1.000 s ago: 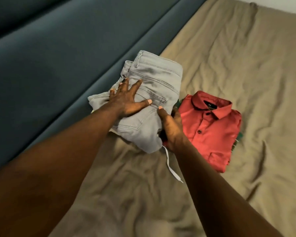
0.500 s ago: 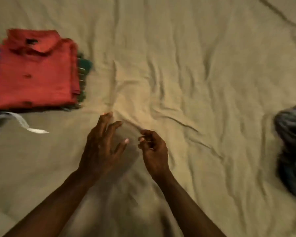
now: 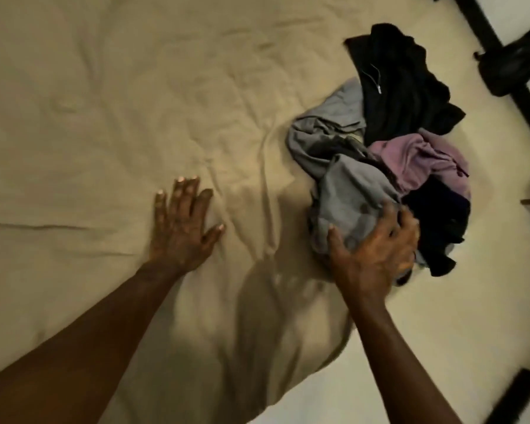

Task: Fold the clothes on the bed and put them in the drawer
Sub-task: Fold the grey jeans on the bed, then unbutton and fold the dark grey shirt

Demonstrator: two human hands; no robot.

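On the tan bed sheet point(image 3: 104, 117), at centre, left grip point(image 3: 182, 228) laid flat, fingers point(image 3: 185, 191) spread, pressing bare fabric and holding nothing. Off to the right, near the bed's edge, right grip point(image 3: 374, 249) curled over and clutching a grey garment point(image 3: 349, 191) at the near side of a loose, unfolded heap point(image 3: 318, 133). Behind the grey, a black zippered garment point(image 3: 404, 87); beside it a crumpled purple piece point(image 3: 423, 160) touching another dark garment point(image 3: 438, 221). Wrinkled sheet between the two grips, well apart.
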